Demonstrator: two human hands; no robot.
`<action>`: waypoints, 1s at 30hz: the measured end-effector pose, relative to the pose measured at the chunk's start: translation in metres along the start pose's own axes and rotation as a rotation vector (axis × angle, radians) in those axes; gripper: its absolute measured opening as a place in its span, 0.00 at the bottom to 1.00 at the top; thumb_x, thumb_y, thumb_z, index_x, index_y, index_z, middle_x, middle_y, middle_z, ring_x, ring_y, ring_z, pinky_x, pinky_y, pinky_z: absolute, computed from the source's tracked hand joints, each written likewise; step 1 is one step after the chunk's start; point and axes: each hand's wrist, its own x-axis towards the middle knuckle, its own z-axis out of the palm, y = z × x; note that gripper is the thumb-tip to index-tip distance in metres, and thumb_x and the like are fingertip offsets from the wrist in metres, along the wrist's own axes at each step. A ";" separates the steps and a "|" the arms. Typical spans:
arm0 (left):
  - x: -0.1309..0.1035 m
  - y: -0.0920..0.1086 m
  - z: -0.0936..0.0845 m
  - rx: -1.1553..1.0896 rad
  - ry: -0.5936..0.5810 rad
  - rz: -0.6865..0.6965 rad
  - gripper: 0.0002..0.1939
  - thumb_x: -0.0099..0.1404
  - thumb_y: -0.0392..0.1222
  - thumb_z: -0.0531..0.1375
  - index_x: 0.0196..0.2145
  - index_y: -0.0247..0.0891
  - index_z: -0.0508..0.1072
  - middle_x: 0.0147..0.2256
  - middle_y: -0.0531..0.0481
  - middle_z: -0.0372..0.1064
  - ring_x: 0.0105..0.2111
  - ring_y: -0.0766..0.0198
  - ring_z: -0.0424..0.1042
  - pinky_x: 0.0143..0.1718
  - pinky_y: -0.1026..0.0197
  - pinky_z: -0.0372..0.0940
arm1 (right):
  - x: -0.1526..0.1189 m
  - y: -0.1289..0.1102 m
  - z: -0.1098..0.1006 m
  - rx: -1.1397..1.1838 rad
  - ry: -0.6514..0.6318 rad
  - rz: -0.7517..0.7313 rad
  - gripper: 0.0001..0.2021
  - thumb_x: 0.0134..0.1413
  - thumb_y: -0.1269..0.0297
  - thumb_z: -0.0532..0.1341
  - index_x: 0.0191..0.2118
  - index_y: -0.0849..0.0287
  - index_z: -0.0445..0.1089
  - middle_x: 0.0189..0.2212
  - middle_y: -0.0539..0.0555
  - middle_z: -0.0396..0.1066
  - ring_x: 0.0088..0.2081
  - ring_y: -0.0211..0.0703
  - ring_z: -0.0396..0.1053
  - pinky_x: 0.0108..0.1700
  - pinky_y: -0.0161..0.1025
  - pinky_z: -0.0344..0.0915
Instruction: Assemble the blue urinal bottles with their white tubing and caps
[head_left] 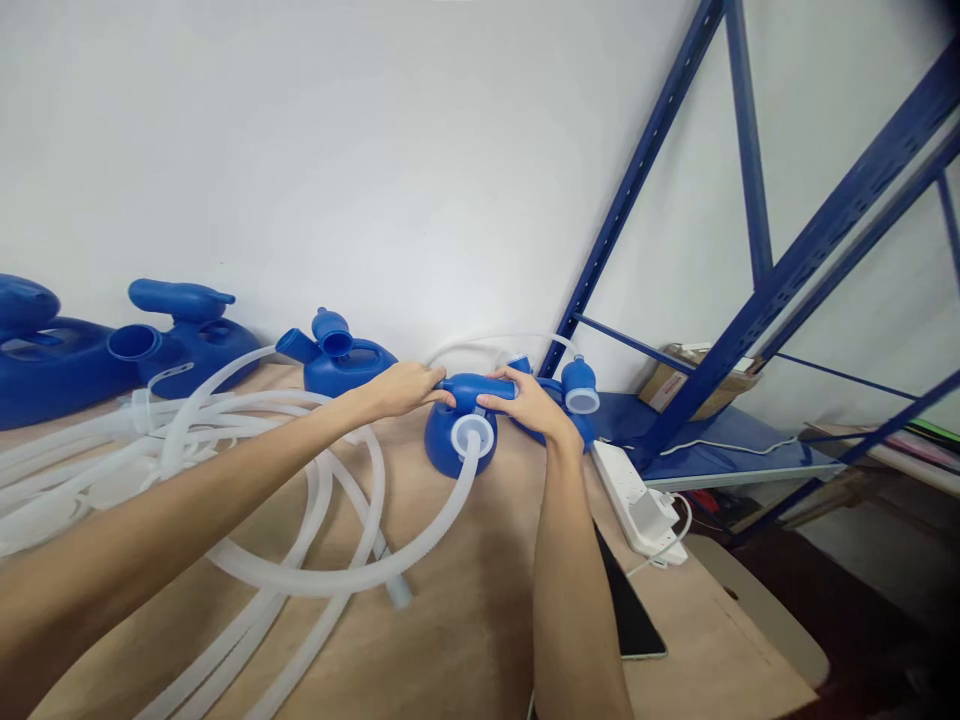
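Wooden bench (pixel 465 640) fills the lower frame, with a tangle of white hoses (pixel 225 470) at lower left. Mid-frame, just past them, both hands close around the handle (pixel 476 388) of a blue jug (pixel 450 450): the left hand (pixel 401 388) grips its left end, the right hand (pixel 529 405) its right end. One hose plugs into the jug's front port (pixel 472 436). Behind stand more jugs (pixel 187 335) against the wall, and a blue rack (pixel 750 280) at right.

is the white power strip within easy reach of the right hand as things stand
Probably yes. The right hand grips the blue container's handle, and the power strip lies just beside that forearm on the table with nothing between, though the hand would have to let go.
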 end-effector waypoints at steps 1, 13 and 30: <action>-0.001 0.001 -0.001 0.026 -0.006 -0.011 0.33 0.72 0.71 0.50 0.43 0.34 0.73 0.34 0.36 0.77 0.37 0.44 0.78 0.36 0.56 0.64 | 0.000 0.000 0.000 0.005 0.002 -0.001 0.24 0.51 0.49 0.73 0.50 0.57 0.76 0.50 0.56 0.77 0.54 0.54 0.73 0.60 0.49 0.66; -0.011 0.000 0.001 -0.033 0.053 -0.301 0.42 0.61 0.82 0.51 0.29 0.35 0.74 0.29 0.34 0.74 0.35 0.42 0.77 0.33 0.56 0.62 | -0.005 -0.006 -0.005 -0.008 -0.007 0.022 0.24 0.50 0.46 0.73 0.48 0.56 0.76 0.48 0.55 0.77 0.52 0.55 0.73 0.59 0.50 0.66; -0.020 0.051 0.008 -0.617 -0.089 -0.104 0.35 0.70 0.70 0.52 0.57 0.38 0.74 0.48 0.43 0.78 0.41 0.54 0.78 0.42 0.58 0.70 | -0.027 0.048 0.002 0.765 -0.006 0.238 0.39 0.29 0.68 0.81 0.54 0.51 0.73 0.47 0.52 0.76 0.47 0.48 0.76 0.53 0.44 0.75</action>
